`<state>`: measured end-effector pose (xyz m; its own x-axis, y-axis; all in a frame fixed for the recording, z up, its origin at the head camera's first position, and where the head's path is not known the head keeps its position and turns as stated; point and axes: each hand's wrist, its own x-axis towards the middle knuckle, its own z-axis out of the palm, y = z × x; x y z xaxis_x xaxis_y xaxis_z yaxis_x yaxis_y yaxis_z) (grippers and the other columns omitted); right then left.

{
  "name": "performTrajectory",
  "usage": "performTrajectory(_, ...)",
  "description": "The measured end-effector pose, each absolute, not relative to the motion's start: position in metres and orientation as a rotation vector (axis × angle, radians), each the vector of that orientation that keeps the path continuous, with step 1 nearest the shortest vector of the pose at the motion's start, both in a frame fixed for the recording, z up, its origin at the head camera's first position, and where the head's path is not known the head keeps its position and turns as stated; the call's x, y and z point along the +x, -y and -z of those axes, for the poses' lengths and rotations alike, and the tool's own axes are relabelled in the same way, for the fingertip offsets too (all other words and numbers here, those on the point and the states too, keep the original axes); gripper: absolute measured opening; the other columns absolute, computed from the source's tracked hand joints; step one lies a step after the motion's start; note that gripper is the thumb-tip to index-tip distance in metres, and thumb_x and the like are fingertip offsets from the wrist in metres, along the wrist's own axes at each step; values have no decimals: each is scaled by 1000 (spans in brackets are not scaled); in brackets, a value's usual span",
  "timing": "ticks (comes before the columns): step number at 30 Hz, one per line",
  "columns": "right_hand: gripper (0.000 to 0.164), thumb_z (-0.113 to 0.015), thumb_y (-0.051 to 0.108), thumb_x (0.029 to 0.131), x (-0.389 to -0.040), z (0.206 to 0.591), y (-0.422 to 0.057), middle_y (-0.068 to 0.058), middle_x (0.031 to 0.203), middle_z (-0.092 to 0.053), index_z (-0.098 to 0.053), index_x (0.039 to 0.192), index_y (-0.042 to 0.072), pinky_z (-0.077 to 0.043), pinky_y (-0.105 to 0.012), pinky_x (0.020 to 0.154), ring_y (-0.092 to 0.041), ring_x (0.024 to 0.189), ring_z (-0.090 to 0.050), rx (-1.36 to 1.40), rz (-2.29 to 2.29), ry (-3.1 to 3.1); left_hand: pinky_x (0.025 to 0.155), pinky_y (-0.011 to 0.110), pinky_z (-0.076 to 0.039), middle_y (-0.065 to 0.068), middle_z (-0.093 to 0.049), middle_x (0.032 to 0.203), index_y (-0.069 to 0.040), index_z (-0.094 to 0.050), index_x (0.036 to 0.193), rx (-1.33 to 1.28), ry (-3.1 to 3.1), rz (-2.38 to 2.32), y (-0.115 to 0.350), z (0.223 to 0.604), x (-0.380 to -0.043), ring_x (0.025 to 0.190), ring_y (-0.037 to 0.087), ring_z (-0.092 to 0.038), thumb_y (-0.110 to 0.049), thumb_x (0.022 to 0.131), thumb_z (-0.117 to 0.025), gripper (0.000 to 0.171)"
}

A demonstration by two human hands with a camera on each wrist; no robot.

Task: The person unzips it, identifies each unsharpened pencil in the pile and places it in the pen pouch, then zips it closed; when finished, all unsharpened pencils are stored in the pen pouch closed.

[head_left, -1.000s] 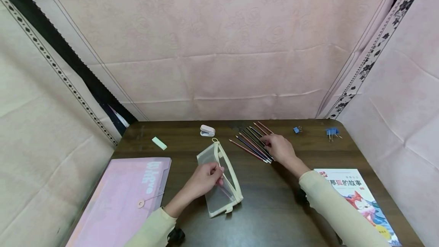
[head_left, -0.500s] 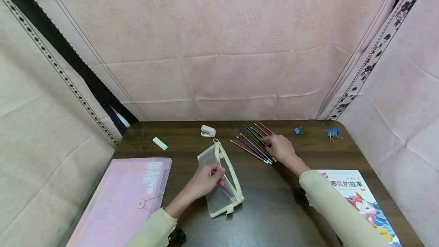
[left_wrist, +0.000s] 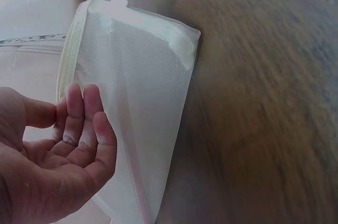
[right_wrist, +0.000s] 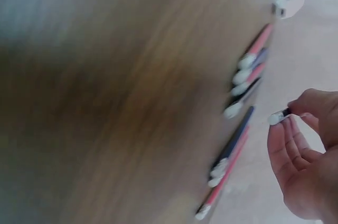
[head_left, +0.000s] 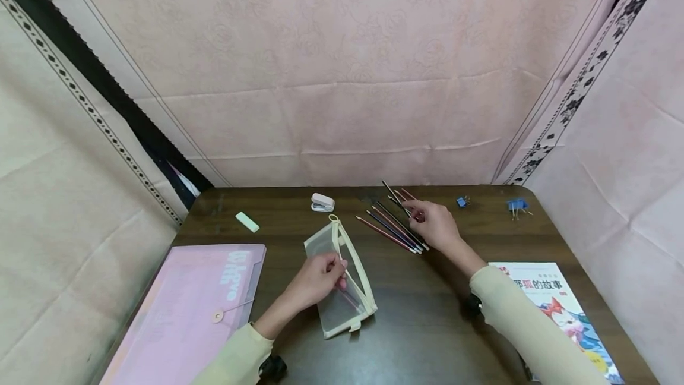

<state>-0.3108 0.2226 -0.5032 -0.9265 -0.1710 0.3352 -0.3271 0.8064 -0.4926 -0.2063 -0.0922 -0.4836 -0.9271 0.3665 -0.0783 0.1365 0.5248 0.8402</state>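
Note:
My left hand (head_left: 323,278) pinches the opening edge of a mesh pencil case (head_left: 342,314) with pale trim. In the left wrist view, a pink pencil (left_wrist: 138,192) shows through the mesh. My right hand (head_left: 435,226) pinches a dark pencil (head_left: 391,191) near its white end and holds it raised, its point toward the back. Below it, several dark and red pencils (head_left: 382,234) lie fanned out on the table. From the right wrist, the held pencil's white tip (right_wrist: 273,119) sits between thumb and fingers, apart from the other pencils (right_wrist: 232,147).
A small white stapler (head_left: 323,202) stands behind the case, and a pale green eraser (head_left: 247,222) lies left of it. Blue binder clips (head_left: 517,205) are at the back right. A pink folder (head_left: 187,308) lies left; a picture book (head_left: 574,319) lies right, partly under my sleeve.
My right hand has taken hold of a dark pencil from the fan and lifted it, its point rising toward the back edge. My left hand and the case stay put.

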Motion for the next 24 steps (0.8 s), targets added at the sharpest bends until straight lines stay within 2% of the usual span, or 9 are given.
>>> performTrajectory(7,39,-70,13,84,-291,481,-209,7,85,-67,-64,120,27,-50,-25,64,-10,73,-63,350,-1185,2541,49,24,-40,-2,-70,72,-16,-60,76,436,-2530,-1344,91,487,-208,64,10,-59,-45,98,-50,38)
performTrajectory(9,41,-71,12,85,-283,475,-203,4,88,-67,-63,122,28,-52,-25,62,-12,75,-64,326,-1330,2489,49,24,-41,-2,-70,72,-16,-59,76,441,-2531,-1344,90,487,-208,64,9,-60,-45,98,-50,37)
performTrajectory(13,48,-69,6,86,-267,466,-189,-13,96,-65,-57,130,22,-54,-35,54,-21,76,-65,341,-1710,2340,49,24,-41,-2,-70,72,-16,-59,76,440,-2533,-1347,90,487,-208,64,11,-61,-44,98,-50,37)
performTrajectory(17,55,-65,-5,84,-249,463,-170,-28,99,-60,-51,134,13,-54,-44,52,-20,70,-65,353,-2060,2203,49,24,-40,-2,-69,72,-15,-59,76,443,-2534,-1348,89,485,-208,64,12,-60,-42,98,-51,36)
performTrajectory(21,56,-62,-11,82,-233,468,-150,-24,97,-60,-49,131,13,-55,-46,54,-13,67,-62,313,-2268,2159,50,24,-42,-1,-70,72,-15,-60,76,442,-2535,-1355,88,486,-208,64,13,-61,-41,98,-51,36)
performTrajectory(24,57,-60,-12,82,-223,474,-138,-19,95,-59,-46,131,13,-55,-49,55,-14,68,-62,298,-2360,2162,53,25,-46,0,-70,71,-15,-61,76,439,-2527,-1368,87,486,-209,66,16,-64,-39,99,-51,34)
